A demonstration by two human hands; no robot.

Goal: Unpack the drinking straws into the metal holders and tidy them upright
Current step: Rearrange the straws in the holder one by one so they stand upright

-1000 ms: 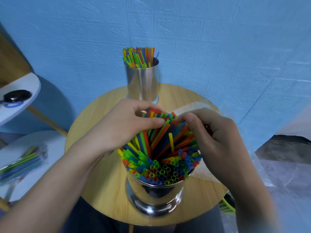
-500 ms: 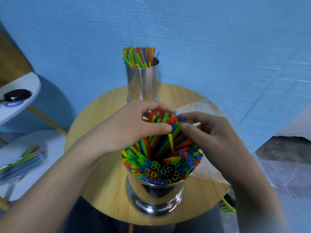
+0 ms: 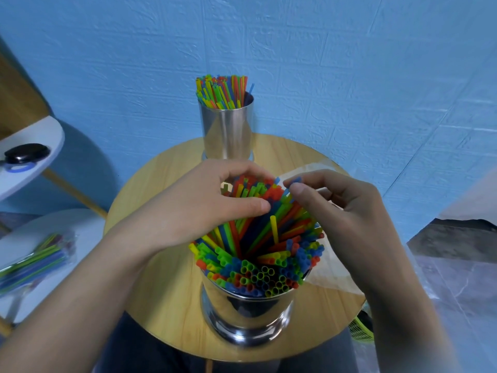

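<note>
Left hand (image 3: 199, 203): curled round leaning straws (image 3: 250, 189), frame centre.
Right hand (image 3: 347, 214): thumb and forefinger pinching blue straw (image 3: 295, 181).
Near holder (image 3: 250, 313): lower centre, full.
Far holder (image 3: 228, 130): upper centre.

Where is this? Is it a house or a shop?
Probably a corner of a small room, maybe a home; I can't be sure. A round wooden table stands by a blue wall, with metal holders of straws.

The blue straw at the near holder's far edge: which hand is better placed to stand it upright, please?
Probably the right hand: it pinches that blue straw; the left hand grips the leaning bundle.
</note>
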